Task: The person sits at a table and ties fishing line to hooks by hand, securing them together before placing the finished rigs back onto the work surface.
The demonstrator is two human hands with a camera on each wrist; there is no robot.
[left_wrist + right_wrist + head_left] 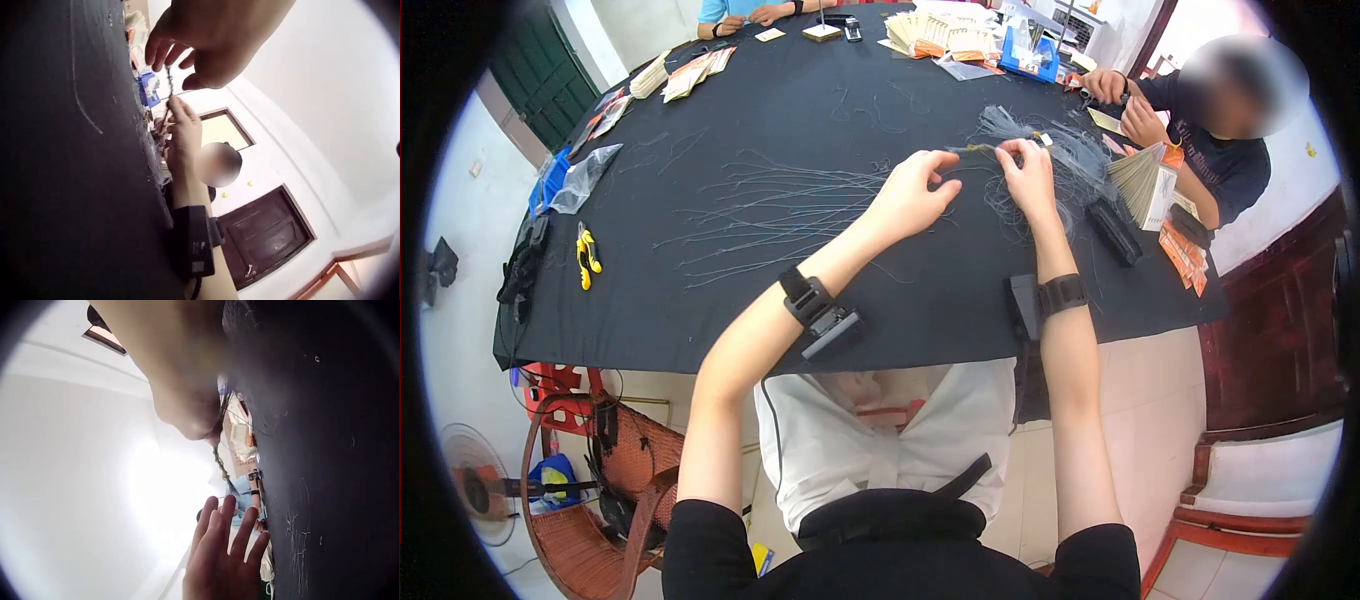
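Observation:
Over the black-covered table [800, 110] my two hands hold a short twisted grey-green cord [975, 150] stretched between them. My left hand [915, 195] pinches its left end with curled fingers, seen close in the left wrist view [206, 44] with the cord [169, 81] dropping from it. My right hand [1030, 180] pinches the other end, just in front of a tangled heap of grey strings [1065, 150]. In the right wrist view the cord [220, 464] hangs from my right hand [181, 381] toward my left hand's fingertips [228, 506].
Several long grey strings [780, 210] lie spread left of my hands. A black case [1115, 230] and card stacks [1145, 180] sit to the right, where another person [1210, 150] works. Yellow pliers [587, 255] and a plastic bag [585, 175] lie at the left edge.

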